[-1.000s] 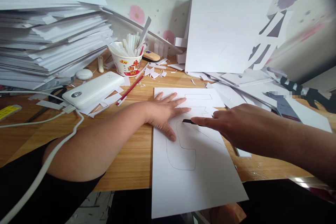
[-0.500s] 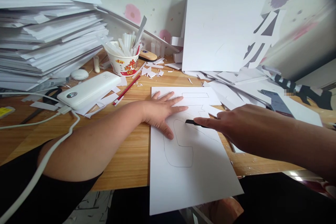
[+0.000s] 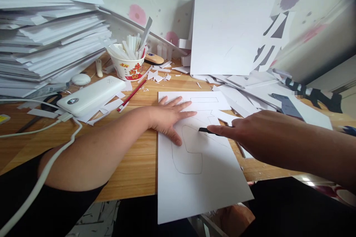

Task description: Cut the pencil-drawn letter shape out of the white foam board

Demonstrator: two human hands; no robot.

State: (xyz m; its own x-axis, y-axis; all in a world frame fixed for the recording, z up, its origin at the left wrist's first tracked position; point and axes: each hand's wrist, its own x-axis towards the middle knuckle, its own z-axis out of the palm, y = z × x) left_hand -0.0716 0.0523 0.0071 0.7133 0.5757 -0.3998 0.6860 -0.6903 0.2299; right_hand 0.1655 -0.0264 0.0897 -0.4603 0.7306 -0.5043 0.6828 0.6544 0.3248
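A white board (image 3: 205, 189) with pencil outlines lies on the wooden table and juts over its front edge. My left hand (image 3: 169, 118) is spread flat on the board's upper left part, fingers apart, holding nothing. My right hand (image 3: 244, 131) grips a black craft knife (image 3: 213, 131), its index finger stretched along the handle. The blade tip is at the board's surface, close to the slanting pencil line right of the curved outline. The other fingers of my right hand are mostly hidden from view.
Stacked white boards (image 3: 55, 44) fill the left. A paper bowl (image 3: 126, 64) of strips, a red pencil (image 3: 132, 95) and a white power bank (image 3: 91, 96) with cables lie nearer. An upright board (image 3: 230, 33), scraps and a phone (image 3: 286, 105) are beyond and right.
The knife in my right hand has shifted slightly to the right along the board. My left hand stays spread in place on the board. The whole view has moved a little.
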